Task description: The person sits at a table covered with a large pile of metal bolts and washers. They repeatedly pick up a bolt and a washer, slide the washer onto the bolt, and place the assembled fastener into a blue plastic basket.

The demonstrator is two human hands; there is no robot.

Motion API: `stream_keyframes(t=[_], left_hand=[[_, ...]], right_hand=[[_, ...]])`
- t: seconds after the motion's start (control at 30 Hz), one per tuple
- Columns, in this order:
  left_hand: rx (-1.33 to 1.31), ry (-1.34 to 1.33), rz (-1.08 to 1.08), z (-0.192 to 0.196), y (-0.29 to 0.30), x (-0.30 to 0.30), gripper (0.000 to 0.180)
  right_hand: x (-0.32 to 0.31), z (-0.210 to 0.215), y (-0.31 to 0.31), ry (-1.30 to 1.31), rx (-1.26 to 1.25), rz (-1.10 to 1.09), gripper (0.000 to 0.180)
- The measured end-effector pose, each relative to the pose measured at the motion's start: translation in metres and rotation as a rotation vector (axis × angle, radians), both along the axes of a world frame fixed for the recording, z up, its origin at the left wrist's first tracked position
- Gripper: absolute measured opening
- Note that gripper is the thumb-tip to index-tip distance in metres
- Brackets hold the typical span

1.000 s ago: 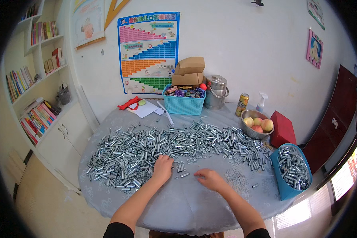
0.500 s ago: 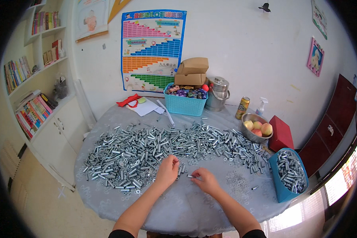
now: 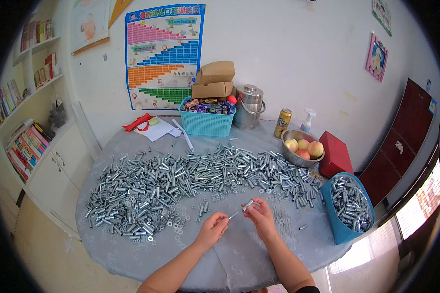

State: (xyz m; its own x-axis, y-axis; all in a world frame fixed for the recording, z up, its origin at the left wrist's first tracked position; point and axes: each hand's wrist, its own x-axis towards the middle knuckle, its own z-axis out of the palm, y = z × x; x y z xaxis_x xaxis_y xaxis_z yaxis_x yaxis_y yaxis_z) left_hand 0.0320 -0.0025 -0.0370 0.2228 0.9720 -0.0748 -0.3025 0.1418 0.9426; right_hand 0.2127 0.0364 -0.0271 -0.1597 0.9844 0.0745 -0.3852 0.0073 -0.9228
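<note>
Pinching thin metal pin (image 3: 233,215) in left hand (image 3: 214,228), metal sleeve (image 3: 248,204) in right hand (image 3: 260,217); fingers nearly closed, hands angled inward. Tablecloth (image 3: 239,259) bare toward front edge; parts pile (image 3: 181,178) beyond.

Both arms are bare for most of their visible length: the left forearm (image 3: 182,265) is uncovered down to the near edge, and the right forearm (image 3: 287,260) has 1 short black sleeve (image 3: 307,289), just peeking in at the near right. Each forearm narrows toward an ungloved hand, the left hand (image 3: 213,229) and the right hand (image 3: 262,218).
</note>
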Motion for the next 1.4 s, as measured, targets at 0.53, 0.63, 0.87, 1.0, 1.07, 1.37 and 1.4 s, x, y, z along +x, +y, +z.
stream_keyframes(t=[0.53,0.63,0.87,1.0,1.07,1.37,1.4], left_hand=[[-0.106,-0.139,0.058,0.005,-0.011,0.012,0.024],[-0.185,-0.097,0.036,0.003,-0.010,0.009,0.028],[-0.109,-0.051,0.052,0.008,-0.013,0.013,0.029],[-0.107,-0.145,0.002,-0.002,-0.008,0.007,0.030],[-0.132,-0.178,-0.006,0.001,-0.008,0.008,0.028],[-0.282,-0.228,-0.017,0.000,-0.002,0.002,0.017],[-0.295,-0.224,0.003,0.004,-0.004,0.002,0.016]], right_hand=[[-0.016,-0.016,-0.013,-0.097,0.032,0.119,0.031],[-0.020,-0.015,-0.017,-0.139,0.122,0.109,0.032],[-0.023,-0.003,-0.030,-0.636,0.261,0.163,0.026],[-0.021,-0.007,-0.026,-0.586,0.372,0.115,0.023],[-0.018,-0.004,-0.026,-0.720,0.479,0.035,0.022],[-0.012,0.010,-0.024,-0.692,0.216,0.171,0.033],[-0.006,0.015,-0.024,-0.782,0.244,0.125,0.037]])
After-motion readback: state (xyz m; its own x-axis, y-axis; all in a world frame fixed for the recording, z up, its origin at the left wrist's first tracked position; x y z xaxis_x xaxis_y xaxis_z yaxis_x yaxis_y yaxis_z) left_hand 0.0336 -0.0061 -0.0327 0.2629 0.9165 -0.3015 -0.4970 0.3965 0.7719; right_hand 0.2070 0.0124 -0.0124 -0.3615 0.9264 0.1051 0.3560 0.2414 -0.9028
